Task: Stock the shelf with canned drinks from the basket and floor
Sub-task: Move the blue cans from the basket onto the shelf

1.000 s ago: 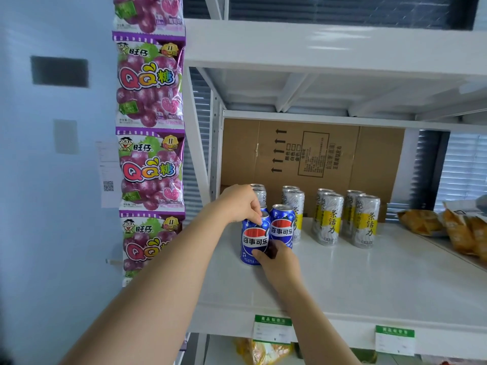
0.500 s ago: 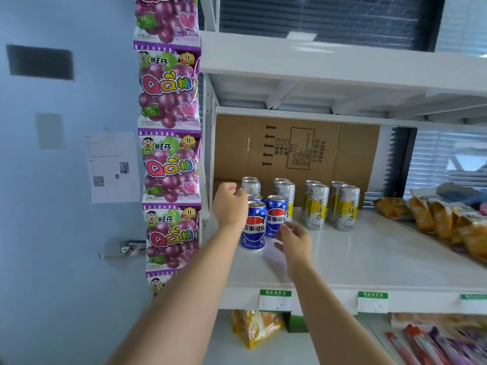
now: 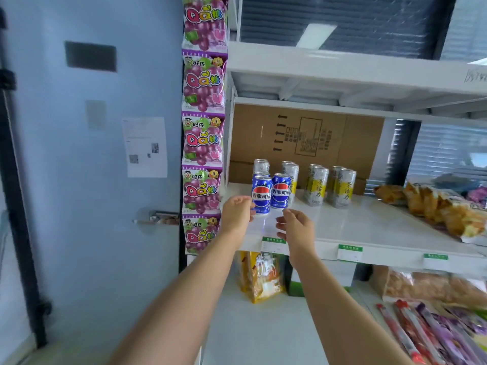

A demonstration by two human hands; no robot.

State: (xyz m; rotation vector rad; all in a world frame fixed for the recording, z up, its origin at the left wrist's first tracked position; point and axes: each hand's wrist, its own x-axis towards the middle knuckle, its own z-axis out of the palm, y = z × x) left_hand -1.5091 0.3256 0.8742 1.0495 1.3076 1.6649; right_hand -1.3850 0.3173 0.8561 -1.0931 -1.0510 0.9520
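**A:** Where were the cola cans?

**B:** The left blue can (image 3: 261, 194) and the right blue can (image 3: 281, 191) stood upright side by side, close together, near the left front of the white shelf (image 3: 369, 225).

**A:** And the hands?

**B:** The left grip (image 3: 237, 216) hung just beside the lower left of the left blue can, fingers loosely curled round nothing. I could not tell whether the fingertips touched the can. The right grip (image 3: 297, 229) hovered low in front of the right blue can, apart from it, with its fingers relaxed and empty.

**A:** What else was on that shelf?

**B:** Silver-and-yellow cans (image 3: 317, 185) stood in rows behind the blue ones and to their right, in front of a cardboard box (image 3: 303, 135) at the back. Snack bags (image 3: 448, 209) lay at the right end. Green-topped price tags (image 3: 274, 245) sat on the front edge.

**A:** And to the left?

**B:** A strip of purple candy packets (image 3: 203, 138) hung down beside the shelf's left post. Beyond it was a pale blue door (image 3: 92, 193) with a metal handle (image 3: 158, 217).
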